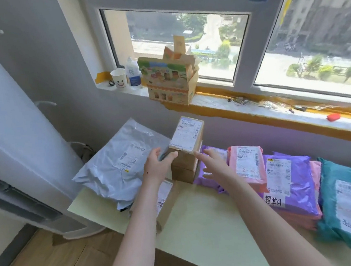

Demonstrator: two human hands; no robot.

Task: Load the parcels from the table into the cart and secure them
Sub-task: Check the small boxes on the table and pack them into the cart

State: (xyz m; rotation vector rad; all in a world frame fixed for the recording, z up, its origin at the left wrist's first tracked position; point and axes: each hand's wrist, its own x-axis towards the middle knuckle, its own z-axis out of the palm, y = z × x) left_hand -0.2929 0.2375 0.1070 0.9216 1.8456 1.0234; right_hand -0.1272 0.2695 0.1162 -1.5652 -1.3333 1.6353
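Head view: hands at stacked parcels.
Left hand (157, 166) and right hand (214, 164), both released, flank the top cardboard box (186, 134).

one head view, high and close, looking forward and down over the table (201, 213) toward the window (182, 44).

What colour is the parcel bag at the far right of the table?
Teal, with a white label; the parcel bag shows clearly in the head view.
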